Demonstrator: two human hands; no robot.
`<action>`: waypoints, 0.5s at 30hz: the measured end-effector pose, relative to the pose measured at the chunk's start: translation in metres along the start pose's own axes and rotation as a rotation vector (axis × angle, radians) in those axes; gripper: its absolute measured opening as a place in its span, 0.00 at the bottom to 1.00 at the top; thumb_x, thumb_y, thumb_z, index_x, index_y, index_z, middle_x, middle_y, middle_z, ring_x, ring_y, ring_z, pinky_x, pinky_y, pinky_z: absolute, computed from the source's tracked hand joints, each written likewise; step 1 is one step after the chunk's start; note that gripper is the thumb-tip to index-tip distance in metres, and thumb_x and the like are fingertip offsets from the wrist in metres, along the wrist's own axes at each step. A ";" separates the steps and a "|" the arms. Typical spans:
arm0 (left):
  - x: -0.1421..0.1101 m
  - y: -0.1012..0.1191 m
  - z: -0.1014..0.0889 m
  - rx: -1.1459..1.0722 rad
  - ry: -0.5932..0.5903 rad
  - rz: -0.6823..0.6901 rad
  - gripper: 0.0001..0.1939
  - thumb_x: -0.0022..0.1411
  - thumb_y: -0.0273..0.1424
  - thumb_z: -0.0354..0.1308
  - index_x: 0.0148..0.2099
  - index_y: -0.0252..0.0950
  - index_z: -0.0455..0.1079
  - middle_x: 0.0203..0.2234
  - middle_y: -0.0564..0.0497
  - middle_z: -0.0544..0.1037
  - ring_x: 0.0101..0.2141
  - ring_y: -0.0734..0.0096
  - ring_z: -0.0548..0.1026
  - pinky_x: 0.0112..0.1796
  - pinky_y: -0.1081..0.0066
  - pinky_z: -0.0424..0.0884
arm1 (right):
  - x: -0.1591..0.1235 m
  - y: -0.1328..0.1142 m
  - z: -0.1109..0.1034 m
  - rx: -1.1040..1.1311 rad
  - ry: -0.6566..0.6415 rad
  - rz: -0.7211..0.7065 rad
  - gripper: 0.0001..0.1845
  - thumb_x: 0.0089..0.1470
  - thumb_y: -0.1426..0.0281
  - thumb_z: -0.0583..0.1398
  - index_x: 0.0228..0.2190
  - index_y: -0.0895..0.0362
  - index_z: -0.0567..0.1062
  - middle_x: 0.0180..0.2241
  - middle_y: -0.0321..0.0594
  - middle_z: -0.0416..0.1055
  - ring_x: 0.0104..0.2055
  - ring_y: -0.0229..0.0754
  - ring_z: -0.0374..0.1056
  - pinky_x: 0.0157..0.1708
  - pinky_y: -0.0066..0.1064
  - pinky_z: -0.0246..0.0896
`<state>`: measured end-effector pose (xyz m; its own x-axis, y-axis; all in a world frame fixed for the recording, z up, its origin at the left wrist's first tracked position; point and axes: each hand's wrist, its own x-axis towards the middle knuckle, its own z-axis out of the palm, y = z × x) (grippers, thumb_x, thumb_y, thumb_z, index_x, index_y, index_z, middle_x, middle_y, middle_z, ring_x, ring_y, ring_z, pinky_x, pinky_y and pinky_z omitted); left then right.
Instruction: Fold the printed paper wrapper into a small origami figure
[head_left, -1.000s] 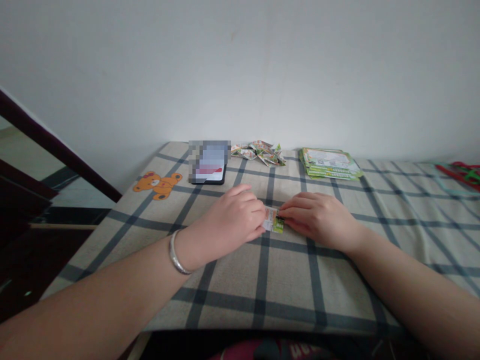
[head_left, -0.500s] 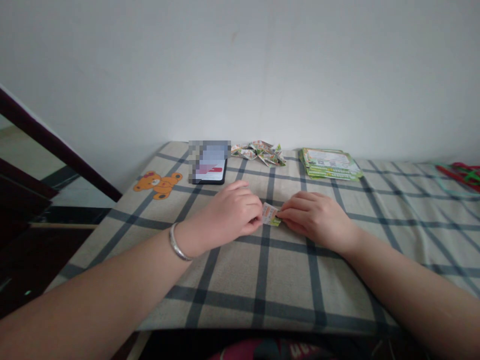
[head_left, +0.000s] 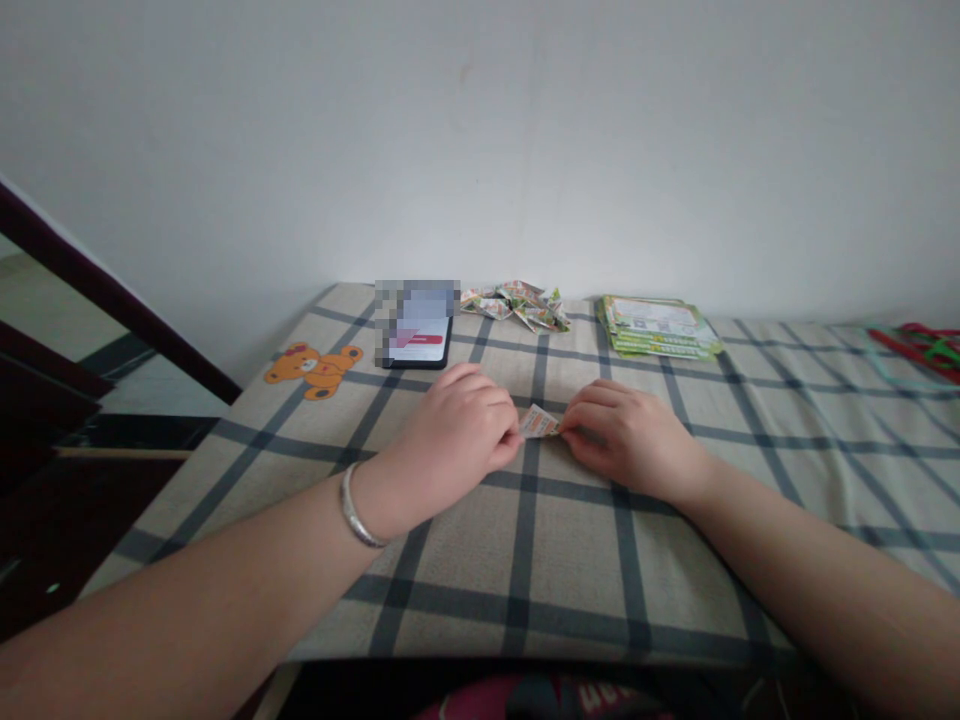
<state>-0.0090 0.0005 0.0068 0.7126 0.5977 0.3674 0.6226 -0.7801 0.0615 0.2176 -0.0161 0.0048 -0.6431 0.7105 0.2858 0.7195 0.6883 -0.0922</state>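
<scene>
A small piece of printed paper [head_left: 538, 422], white with orange print, is stretched between my hands just above the checked tablecloth. My left hand [head_left: 469, 425], with a silver bangle [head_left: 358, 508] on its wrist, pinches the paper's left end. At the other end, the fingertips of my right hand [head_left: 626, 430] are closed on the paper's corner. Both ends are hidden by my fingers. Beyond the hands, several folded paper pieces [head_left: 517, 303] with similar print lie near the wall.
A stack of green printed sheets [head_left: 660, 328] lies at the back right. A phone [head_left: 420, 335], partly pixelated, and an orange bear cutout [head_left: 313, 370] are at the left on the checked tablecloth [head_left: 450, 590]. Red and green items [head_left: 926, 350] sit at the far right.
The paper between my hands now shows a narrower, more slanted face, and its green lower edge is mostly out of sight. My left hand has shifted slightly left; the right hand barely moved.
</scene>
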 end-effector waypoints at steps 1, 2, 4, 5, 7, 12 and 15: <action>0.000 0.001 0.000 -0.005 0.004 -0.012 0.07 0.58 0.28 0.58 0.27 0.36 0.71 0.26 0.53 0.75 0.34 0.68 0.72 0.50 0.59 0.62 | 0.001 -0.001 0.001 0.011 -0.002 0.030 0.06 0.55 0.73 0.57 0.30 0.57 0.74 0.30 0.40 0.71 0.36 0.42 0.66 0.35 0.32 0.60; 0.000 0.001 0.001 -0.010 0.009 -0.021 0.07 0.58 0.28 0.58 0.27 0.36 0.70 0.26 0.53 0.75 0.34 0.67 0.72 0.49 0.59 0.62 | 0.001 -0.002 0.001 0.022 -0.003 0.062 0.05 0.54 0.73 0.57 0.29 0.57 0.74 0.30 0.39 0.71 0.35 0.42 0.66 0.34 0.32 0.59; -0.001 0.002 0.002 -0.018 0.011 -0.038 0.07 0.59 0.29 0.58 0.28 0.35 0.70 0.26 0.52 0.75 0.34 0.67 0.71 0.47 0.60 0.62 | 0.002 -0.004 0.002 0.042 0.000 0.117 0.04 0.52 0.74 0.57 0.28 0.57 0.73 0.30 0.39 0.71 0.34 0.41 0.66 0.34 0.31 0.58; -0.001 0.002 0.003 -0.022 0.011 -0.049 0.07 0.59 0.29 0.57 0.28 0.35 0.70 0.26 0.52 0.75 0.34 0.66 0.71 0.46 0.60 0.62 | 0.002 -0.006 0.002 0.052 0.006 0.138 0.04 0.52 0.74 0.57 0.28 0.57 0.73 0.30 0.39 0.71 0.34 0.41 0.65 0.33 0.31 0.58; -0.001 0.002 0.004 -0.032 0.012 -0.073 0.07 0.59 0.29 0.57 0.28 0.35 0.69 0.26 0.52 0.75 0.34 0.66 0.70 0.44 0.61 0.63 | 0.002 -0.007 0.002 0.069 0.021 0.166 0.04 0.53 0.73 0.57 0.28 0.57 0.73 0.30 0.38 0.70 0.33 0.40 0.65 0.33 0.30 0.57; -0.002 0.002 0.007 -0.064 0.012 -0.132 0.08 0.59 0.29 0.58 0.27 0.36 0.69 0.26 0.52 0.74 0.34 0.66 0.69 0.43 0.61 0.63 | 0.001 -0.007 0.004 0.116 0.041 0.248 0.10 0.58 0.67 0.57 0.27 0.57 0.73 0.28 0.37 0.69 0.28 0.36 0.62 0.27 0.29 0.53; -0.002 0.001 0.009 -0.107 0.010 -0.154 0.07 0.58 0.28 0.58 0.27 0.36 0.70 0.27 0.53 0.75 0.35 0.66 0.70 0.43 0.62 0.64 | 0.001 -0.007 0.006 0.156 0.044 0.272 0.08 0.57 0.68 0.58 0.28 0.56 0.74 0.27 0.36 0.69 0.28 0.36 0.63 0.28 0.28 0.53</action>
<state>-0.0067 -0.0001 -0.0019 0.6078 0.7102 0.3552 0.6859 -0.6949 0.2158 0.2102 -0.0197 0.0001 -0.4179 0.8672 0.2708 0.8125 0.4901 -0.3156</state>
